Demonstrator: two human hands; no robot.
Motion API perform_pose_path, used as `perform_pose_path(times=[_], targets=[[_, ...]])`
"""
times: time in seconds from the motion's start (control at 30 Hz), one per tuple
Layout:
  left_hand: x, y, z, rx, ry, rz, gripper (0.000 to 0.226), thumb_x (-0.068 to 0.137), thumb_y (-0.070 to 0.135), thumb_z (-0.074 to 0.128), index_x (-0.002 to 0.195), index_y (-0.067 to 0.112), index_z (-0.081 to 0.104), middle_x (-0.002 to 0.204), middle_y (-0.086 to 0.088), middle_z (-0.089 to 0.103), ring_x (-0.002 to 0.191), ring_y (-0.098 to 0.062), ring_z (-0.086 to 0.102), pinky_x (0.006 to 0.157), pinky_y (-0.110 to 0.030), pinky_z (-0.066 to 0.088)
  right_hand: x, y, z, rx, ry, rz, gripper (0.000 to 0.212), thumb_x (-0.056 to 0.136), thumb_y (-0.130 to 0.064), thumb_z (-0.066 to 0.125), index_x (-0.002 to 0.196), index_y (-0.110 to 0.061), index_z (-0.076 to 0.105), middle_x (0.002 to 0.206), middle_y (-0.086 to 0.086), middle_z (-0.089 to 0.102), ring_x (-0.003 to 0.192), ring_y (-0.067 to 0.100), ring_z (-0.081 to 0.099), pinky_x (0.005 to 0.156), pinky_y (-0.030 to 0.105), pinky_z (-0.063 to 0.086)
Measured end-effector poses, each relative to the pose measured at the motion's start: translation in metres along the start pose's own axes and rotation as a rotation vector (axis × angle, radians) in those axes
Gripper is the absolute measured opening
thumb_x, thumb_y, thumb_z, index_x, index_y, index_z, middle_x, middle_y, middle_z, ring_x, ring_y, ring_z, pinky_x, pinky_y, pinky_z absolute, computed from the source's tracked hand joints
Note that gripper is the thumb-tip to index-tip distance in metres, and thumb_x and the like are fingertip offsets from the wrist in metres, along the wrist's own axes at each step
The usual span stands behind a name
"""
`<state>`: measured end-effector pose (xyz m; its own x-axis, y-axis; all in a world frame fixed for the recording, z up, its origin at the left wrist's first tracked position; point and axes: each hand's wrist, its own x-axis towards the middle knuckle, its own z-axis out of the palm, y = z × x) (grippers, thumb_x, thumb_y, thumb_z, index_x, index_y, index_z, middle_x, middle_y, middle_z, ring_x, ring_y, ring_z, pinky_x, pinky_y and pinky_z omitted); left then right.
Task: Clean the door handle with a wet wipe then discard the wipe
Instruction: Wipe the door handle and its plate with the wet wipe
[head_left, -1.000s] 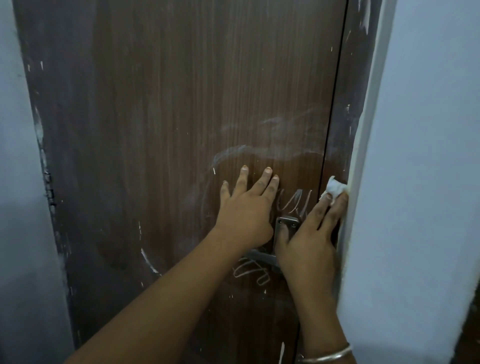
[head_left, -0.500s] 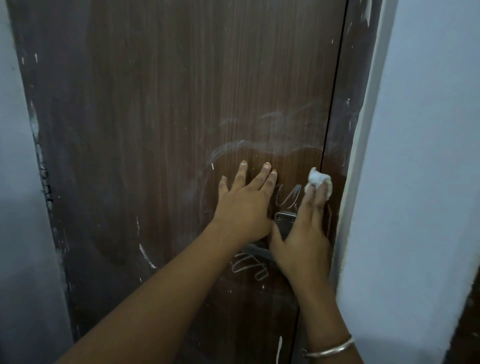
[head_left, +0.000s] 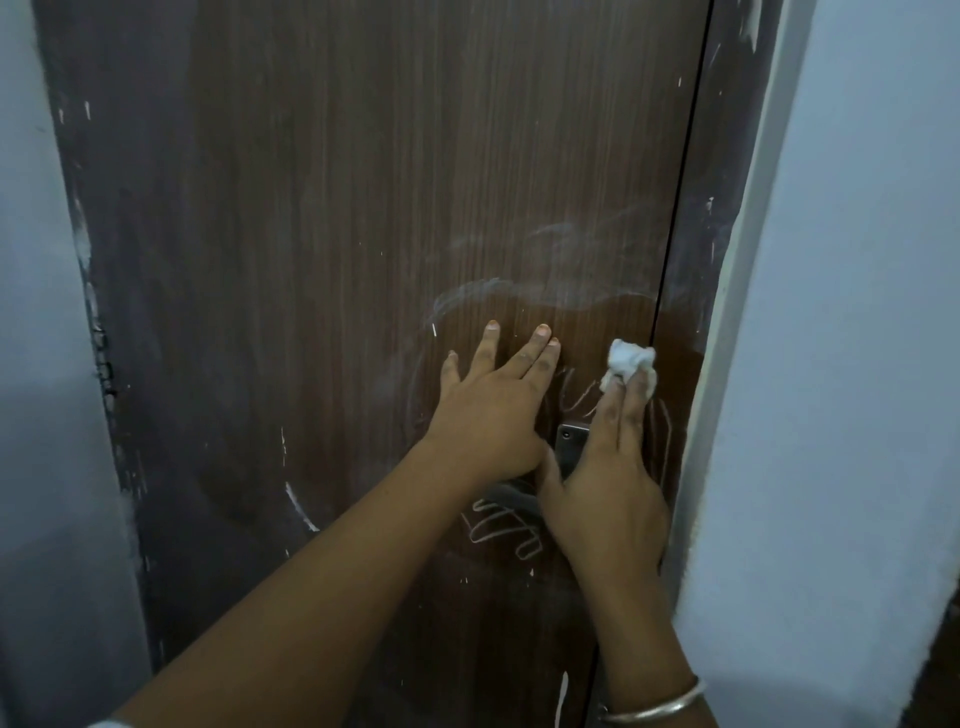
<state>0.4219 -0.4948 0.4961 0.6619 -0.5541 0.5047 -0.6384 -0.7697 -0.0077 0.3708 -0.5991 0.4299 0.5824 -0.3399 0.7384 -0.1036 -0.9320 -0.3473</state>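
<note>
Blocked right: door frame (head_left: 695, 234) just beside my right hand (head_left: 608, 493).
Free left: I see bare door panel (head_left: 311, 312).

The door (head_left: 363, 260) fills the middle of the frame, with one wall (head_left: 41, 364) along the left edge and another wall (head_left: 857, 364) along the right. The door frame (head_left: 693, 249) runs between the door and the right wall. The left hand (head_left: 493, 415) lies flat on the door, right of centre. Just to its right, the right hand (head_left: 608, 493) presses the wipe (head_left: 628, 361) against the door near the frame. The door handle (head_left: 511, 493) sits below and between the hands, partly hidden behind them.
</note>
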Motion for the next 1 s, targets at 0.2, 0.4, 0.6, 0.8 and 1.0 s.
perform_pose_path(times=[0.2, 0.4, 0.6, 0.8, 1.0], targets=[[-0.004, -0.016, 0.002, -0.200, 0.104, 0.043, 0.081, 0.082, 0.008, 0.048, 0.149, 0.022, 0.005, 0.158, 0.007, -0.002, 0.144, -0.022, -0.007, 0.115, -0.052, 0.011, 0.001, -0.018, 0.002, -0.089, -0.107, -0.085, 0.092, 0.086, -0.059, 0.042, 0.148, -0.015, -0.008, 0.150, -0.001, -0.031, 0.105, 0.025, 0.054, 0.085, 0.039, 0.043], [-0.013, -0.052, 0.009, -0.392, 0.182, -0.095, 0.081, 0.080, -0.003, 0.050, 0.149, 0.014, 0.010, 0.158, 0.000, 0.004, 0.144, -0.013, 0.004, 0.114, -0.028, 0.017, -0.001, -0.025, 0.007, -0.215, -0.014, 0.041, 0.090, 0.083, -0.064, 0.038, 0.149, -0.017, 0.000, 0.158, 0.002, -0.012, 0.115, 0.036, 0.040, 0.086, 0.045, 0.034], [-0.013, -0.078, 0.004, -0.518, 0.056, -0.087, 0.083, 0.077, -0.014, 0.045, 0.148, 0.016, 0.014, 0.157, 0.004, 0.005, 0.141, -0.004, 0.007, 0.111, -0.017, 0.012, 0.001, -0.042, 0.022, -0.284, -0.081, -0.071, 0.089, 0.084, -0.063, 0.039, 0.149, -0.016, -0.001, 0.158, 0.003, -0.009, 0.138, 0.035, -0.002, 0.097, 0.056, 0.011], [-0.012, -0.082, 0.001, -0.492, 0.012, -0.085, 0.084, 0.072, -0.016, 0.044, 0.147, 0.012, 0.016, 0.157, -0.003, 0.007, 0.142, -0.008, 0.009, 0.110, -0.014, 0.009, 0.002, -0.057, 0.035, -0.326, -0.071, -0.111, 0.092, 0.081, -0.061, 0.044, 0.149, -0.013, 0.006, 0.158, 0.007, -0.002, 0.141, 0.036, -0.013, 0.102, 0.064, -0.001], [-0.013, -0.075, -0.001, -0.385, 0.012, -0.092, 0.082, 0.078, -0.006, 0.046, 0.148, 0.015, 0.010, 0.158, 0.001, 0.003, 0.144, -0.014, 0.012, 0.115, -0.033, 0.019, 0.005, -0.081, 0.052, -0.387, -0.104, -0.252, 0.086, 0.083, -0.049, 0.044, 0.148, -0.015, 0.000, 0.158, 0.006, -0.010, 0.141, 0.035, -0.016, 0.102, 0.065, -0.011]])
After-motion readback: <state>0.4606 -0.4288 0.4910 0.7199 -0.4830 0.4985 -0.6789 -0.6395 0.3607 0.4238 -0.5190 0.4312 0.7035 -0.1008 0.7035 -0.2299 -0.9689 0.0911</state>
